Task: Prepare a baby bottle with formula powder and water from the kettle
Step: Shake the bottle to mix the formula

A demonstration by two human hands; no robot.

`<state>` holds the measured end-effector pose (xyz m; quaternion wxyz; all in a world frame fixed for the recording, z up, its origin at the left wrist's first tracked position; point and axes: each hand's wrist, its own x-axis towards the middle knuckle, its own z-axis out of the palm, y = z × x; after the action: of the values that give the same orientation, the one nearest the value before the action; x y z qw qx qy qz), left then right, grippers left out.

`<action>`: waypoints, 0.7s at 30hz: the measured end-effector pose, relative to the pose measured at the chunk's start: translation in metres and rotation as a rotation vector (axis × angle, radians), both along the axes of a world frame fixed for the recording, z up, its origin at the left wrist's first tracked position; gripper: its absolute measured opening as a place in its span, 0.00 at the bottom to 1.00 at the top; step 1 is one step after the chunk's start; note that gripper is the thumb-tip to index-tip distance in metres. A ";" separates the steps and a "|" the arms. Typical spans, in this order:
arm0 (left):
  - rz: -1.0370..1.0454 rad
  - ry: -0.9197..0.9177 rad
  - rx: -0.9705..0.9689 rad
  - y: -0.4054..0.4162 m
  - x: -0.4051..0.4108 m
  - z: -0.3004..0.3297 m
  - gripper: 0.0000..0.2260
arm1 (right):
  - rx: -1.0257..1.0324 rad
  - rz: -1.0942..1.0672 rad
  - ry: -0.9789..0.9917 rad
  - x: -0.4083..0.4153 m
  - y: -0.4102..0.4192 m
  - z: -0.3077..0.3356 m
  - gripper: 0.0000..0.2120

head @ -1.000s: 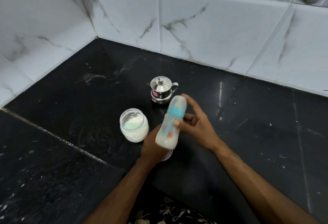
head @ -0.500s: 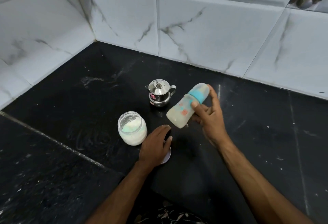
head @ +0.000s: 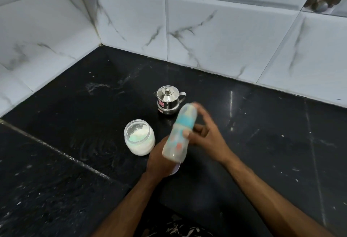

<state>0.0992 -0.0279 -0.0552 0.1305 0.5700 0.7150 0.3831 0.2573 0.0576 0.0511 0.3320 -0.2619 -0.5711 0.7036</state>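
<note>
My right hand (head: pixel 204 139) grips a capped baby bottle (head: pixel 179 134) with a blue collar and milky liquid inside, held tilted above the counter and blurred by motion. My left hand (head: pixel 159 161) rests on a white lid (head: pixel 176 169) lying flat on the counter, partly hidden behind the bottle. An open glass jar (head: pixel 139 137) of white formula powder stands just left of my hands. A small steel kettle (head: pixel 168 100) with its lid on stands behind them.
The black stone counter (head: pixel 75 105) meets white marble-look wall tiles (head: pixel 216 35) at the back and left, forming a corner. A seam in the counter (head: pixel 56 152) runs diagonally at the left.
My right hand has swung the bottle back down and left, from out by the kettle to above my left hand. My left hand stays on the lid.
</note>
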 end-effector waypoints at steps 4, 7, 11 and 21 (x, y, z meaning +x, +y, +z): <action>-0.016 0.023 0.033 0.001 0.003 0.000 0.19 | 0.017 -0.021 0.006 -0.001 0.002 0.003 0.37; -0.080 0.236 0.049 0.012 0.004 -0.002 0.15 | -0.068 -0.290 0.115 0.003 0.019 0.013 0.36; 0.020 -0.011 0.003 0.002 0.002 -0.004 0.16 | -0.041 -0.075 0.011 -0.002 -0.001 0.000 0.38; -0.103 0.188 -0.051 0.009 0.001 -0.007 0.17 | -0.060 -0.178 0.054 0.002 0.008 0.005 0.37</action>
<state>0.1005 -0.0191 -0.0619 0.0970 0.6358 0.7035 0.3023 0.2589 0.0656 0.0556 0.4007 -0.3023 -0.5149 0.6950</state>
